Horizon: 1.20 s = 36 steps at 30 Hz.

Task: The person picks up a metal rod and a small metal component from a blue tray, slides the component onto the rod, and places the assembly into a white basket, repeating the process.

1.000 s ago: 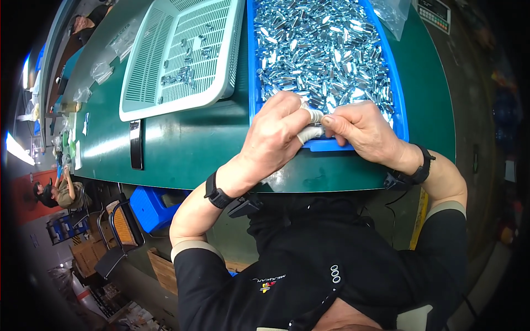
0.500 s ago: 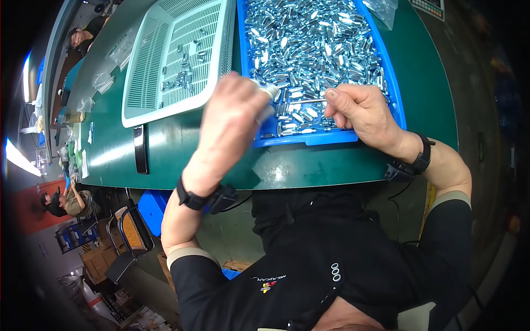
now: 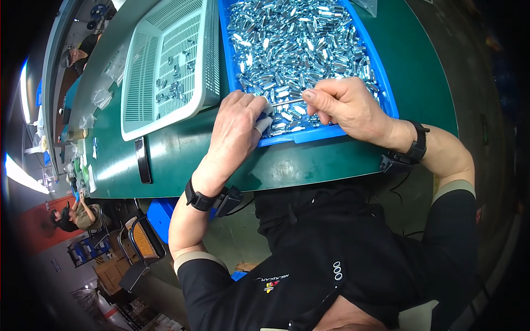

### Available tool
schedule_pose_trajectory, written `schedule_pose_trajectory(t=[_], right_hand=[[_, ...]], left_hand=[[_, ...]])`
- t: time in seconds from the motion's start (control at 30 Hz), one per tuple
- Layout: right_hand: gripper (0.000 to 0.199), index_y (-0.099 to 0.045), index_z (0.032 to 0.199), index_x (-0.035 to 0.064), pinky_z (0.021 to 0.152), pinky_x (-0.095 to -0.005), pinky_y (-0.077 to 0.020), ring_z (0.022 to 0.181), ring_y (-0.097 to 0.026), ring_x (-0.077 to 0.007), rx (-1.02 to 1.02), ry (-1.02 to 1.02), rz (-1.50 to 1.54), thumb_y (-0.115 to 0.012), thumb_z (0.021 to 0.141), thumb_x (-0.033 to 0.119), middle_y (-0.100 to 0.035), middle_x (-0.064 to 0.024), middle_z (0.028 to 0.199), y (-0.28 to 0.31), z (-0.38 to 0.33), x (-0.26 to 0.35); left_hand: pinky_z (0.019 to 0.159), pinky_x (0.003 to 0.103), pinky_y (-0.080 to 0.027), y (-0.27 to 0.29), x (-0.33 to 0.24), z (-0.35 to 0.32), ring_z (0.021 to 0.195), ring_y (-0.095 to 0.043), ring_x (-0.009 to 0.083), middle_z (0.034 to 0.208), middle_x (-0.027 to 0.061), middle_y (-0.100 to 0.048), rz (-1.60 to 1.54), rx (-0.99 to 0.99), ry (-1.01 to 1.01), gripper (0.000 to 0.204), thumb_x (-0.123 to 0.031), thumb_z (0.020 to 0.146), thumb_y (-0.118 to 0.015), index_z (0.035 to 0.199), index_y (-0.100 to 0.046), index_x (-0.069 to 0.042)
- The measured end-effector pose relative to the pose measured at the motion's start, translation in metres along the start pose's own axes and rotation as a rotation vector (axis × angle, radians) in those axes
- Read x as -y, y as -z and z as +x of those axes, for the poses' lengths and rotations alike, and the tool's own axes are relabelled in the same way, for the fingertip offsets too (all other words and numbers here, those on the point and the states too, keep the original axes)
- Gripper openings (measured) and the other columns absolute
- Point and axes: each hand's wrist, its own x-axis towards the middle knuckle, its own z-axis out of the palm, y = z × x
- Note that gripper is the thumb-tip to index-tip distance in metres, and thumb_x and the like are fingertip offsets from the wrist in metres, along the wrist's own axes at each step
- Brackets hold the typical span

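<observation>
The right hand (image 3: pixel 349 110) pinches a metal rod (image 3: pixel 287 102), likely light, stiff, best held at that end; the left hand (image 3: pixel 236 124) curls, grip hidden.

There was one left grip (image 3: pixel 234 124) and one right grip (image 3: pixel 349 107), with two wristbands (image 3: pixel 195 197) and one rod (image 3: pixel 288 102). One table (image 3: pixel 281 168) carried one tray (image 3: pixel 309 134), one basket (image 3: pixel 164 123), one black bar (image 3: pixel 143 160) and at least two clear bags (image 3: pixel 101 98). The tray's pieces (image 3: pixel 292 44) were too many to count; the basket's overlapped, numbering more than ten. At least one stool (image 3: pixel 159 218), one chair (image 3: pixel 144 237) and two other people (image 3: pixel 86 216) were visible.
</observation>
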Motion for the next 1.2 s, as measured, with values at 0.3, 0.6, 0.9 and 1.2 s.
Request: schedule_pose_trajectory(t=[0.3,0.6,0.9,1.2], right_hand=[[0.041,-0.072,0.084,0.0026,0.052,-0.023,-0.0397,0.056,-0.052,-0.0049,-0.005,0.002,-0.014,-0.06,0.105,0.035,-0.059,0.0019,0.06,-0.002,-0.002,0.0],[0.035,-0.071,0.085,0.0011,0.054,-0.0245,-0.0414,0.059,-0.054,-0.0057,0.022,-0.017,0.019,-0.063,0.103,0.03,-0.061,0.0003,0.063,0.001,0.001,-0.005],[0.029,-0.072,0.092,-0.0009,0.059,-0.0259,-0.0453,0.065,-0.056,-0.0066,0.042,-0.04,-0.032,-0.064,0.103,0.024,-0.063,-0.0012,0.068,0.0,0.001,-0.008],[0.029,-0.074,0.099,0.0008,0.058,-0.0227,-0.0448,0.064,-0.055,-0.0056,-0.004,-0.038,0.053,-0.063,0.104,0.028,-0.064,0.0006,0.072,0.001,-0.002,-0.001]], left_hand=[[0.093,0.048,-0.046,-0.005,-0.004,-0.003,0.089,-0.058,0.0382,0.091,0.0162,-0.063,0.027,-0.036,0.016,0.025,-0.005,0.08,-0.077,0.097,-0.06,0.0],[0.094,0.036,-0.052,-0.013,-0.005,-0.01,0.092,-0.066,0.0211,0.094,0.009,-0.069,-0.504,-0.252,0.415,0.023,-0.004,0.084,-0.079,0.101,-0.065,-0.001],[0.093,0.026,-0.052,-0.024,-0.009,-0.016,0.1,-0.065,0.0108,0.109,0.004,-0.072,-1.011,-0.433,0.523,0.023,-0.001,0.091,-0.075,0.114,-0.071,0.0],[0.094,0.026,-0.051,-0.029,-0.015,-0.02,0.101,-0.065,0.01,0.109,0.0043,-0.073,-1.11,-0.43,0.478,0.024,0.0,0.089,-0.077,0.112,-0.07,0.0]])
